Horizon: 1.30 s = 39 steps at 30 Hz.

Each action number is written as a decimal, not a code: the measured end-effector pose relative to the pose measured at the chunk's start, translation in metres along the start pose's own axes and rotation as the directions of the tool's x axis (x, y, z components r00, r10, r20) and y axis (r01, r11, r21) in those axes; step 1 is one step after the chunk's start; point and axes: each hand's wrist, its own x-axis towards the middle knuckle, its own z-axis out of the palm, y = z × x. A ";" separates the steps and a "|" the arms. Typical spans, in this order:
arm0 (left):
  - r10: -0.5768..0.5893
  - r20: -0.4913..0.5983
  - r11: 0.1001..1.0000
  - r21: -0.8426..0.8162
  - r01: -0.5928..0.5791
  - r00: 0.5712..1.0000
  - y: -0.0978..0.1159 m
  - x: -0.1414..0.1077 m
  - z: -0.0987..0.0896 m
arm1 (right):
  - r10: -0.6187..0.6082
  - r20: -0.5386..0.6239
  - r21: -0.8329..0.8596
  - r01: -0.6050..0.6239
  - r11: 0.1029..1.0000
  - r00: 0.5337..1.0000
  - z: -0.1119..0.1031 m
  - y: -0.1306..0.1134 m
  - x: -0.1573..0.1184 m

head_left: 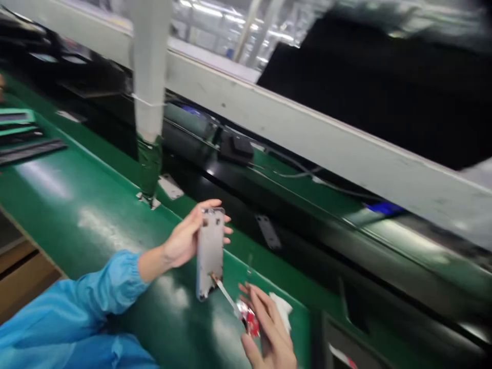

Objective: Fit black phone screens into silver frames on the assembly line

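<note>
Two hands at work on one phone frame

Your left hand [184, 238] has its fingers wrapped round a silver phone frame [210, 253], holding it upright above the green bench [77, 205]. Your right hand [269, 328], at five o'clock from the frame, pinches a thin tool [226, 294] whose tip touches the frame's lower edge; the same fingers also clasp something red and a white cloth [282, 310]. Your blue sleeve [77, 302] runs off toward eight o'clock. At twelve o'clock a grey post [149, 92] stands on the bench, with a pale rail [307, 133] slanting behind it, blurred
</note>
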 end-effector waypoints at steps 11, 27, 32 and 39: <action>0.009 0.104 0.969 0.243 -0.034 0.995 0.014 0.014 0.007 | -0.124 0.157 -0.045 0.133 0.990 0.980 -0.007 -0.025 0.010; 0.045 0.335 0.746 0.615 -0.255 0.941 0.005 0.020 0.003 | -0.003 0.064 0.264 -0.014 0.964 0.998 0.047 -0.017 0.022; 0.120 0.358 0.663 0.665 -0.343 0.926 -0.003 0.023 0.001 | -0.018 0.000 0.288 0.017 0.957 1.000 0.063 -0.009 0.027; 0.149 0.356 0.646 0.672 -0.363 0.923 -0.007 0.022 0.007 | -0.075 -0.060 0.284 0.089 0.955 0.995 0.066 0.000 0.036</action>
